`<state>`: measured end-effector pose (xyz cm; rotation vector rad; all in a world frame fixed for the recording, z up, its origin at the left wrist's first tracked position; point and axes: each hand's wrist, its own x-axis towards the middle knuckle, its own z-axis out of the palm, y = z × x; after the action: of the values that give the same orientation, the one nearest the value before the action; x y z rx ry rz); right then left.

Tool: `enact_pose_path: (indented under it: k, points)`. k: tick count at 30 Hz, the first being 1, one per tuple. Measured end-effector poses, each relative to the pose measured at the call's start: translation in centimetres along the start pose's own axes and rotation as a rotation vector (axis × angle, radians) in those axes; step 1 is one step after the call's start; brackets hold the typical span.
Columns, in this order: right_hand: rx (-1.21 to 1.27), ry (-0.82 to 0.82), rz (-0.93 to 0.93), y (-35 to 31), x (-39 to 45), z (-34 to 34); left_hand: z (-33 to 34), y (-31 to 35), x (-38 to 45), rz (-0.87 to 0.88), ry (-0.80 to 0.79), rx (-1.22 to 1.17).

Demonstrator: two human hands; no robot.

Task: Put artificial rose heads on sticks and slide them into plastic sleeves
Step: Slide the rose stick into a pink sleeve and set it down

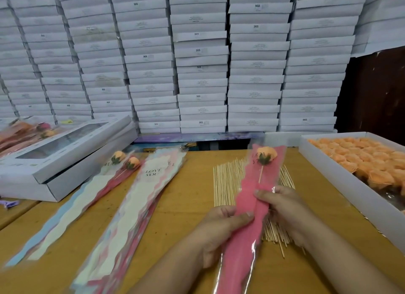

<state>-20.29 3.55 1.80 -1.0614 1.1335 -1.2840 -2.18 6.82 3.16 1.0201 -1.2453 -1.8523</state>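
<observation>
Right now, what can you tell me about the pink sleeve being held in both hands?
The pink sleeve is a long, tapering wrapper, pink-backed with glossy clear plastic at its edges. Inside, an orange rose head with green leaves sits near the wide top on a thin stick. It is held tilted above the loose sticks. The left hand and right hand pinch its middle.

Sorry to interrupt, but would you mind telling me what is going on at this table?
A person is packing artificial roses. Both hands, left hand and right hand, pinch a pink plastic sleeve that already holds an orange rose head on its stick. Loose sticks lie beneath, a tray of rose heads sits at right, empty sleeves and two finished roses at left.
</observation>
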Motion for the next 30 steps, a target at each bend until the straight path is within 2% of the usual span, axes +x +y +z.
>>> enact_pose_path:
  k: [3,5,12,20,27,30]
  points:
    - [0.068,0.145,-0.020,-0.5,0.3,-0.7,-0.2,-0.1,0.0,-0.044,-0.055,0.036]
    - [0.095,0.177,-0.034,-0.6,0.4,-0.9,-0.3,-0.2,0.0,-0.053,-0.111,0.022]
    - [0.005,-0.095,-0.018,-0.2,0.1,-0.4,-0.2,-0.3,0.2,0.022,-0.039,0.016]
    - [0.160,0.112,-0.010,-0.4,0.7,-1.4,-0.4,-0.4,0.3,-0.058,-0.053,0.103]
    - [0.251,0.071,-0.020,-1.0,0.6,-1.3,-1.2,0.3,0.2,-0.057,-0.041,0.046]
    - [0.270,0.104,-0.013,-1.1,0.8,-2.1,-2.4,2.6,-0.6,-0.013,0.043,0.010]
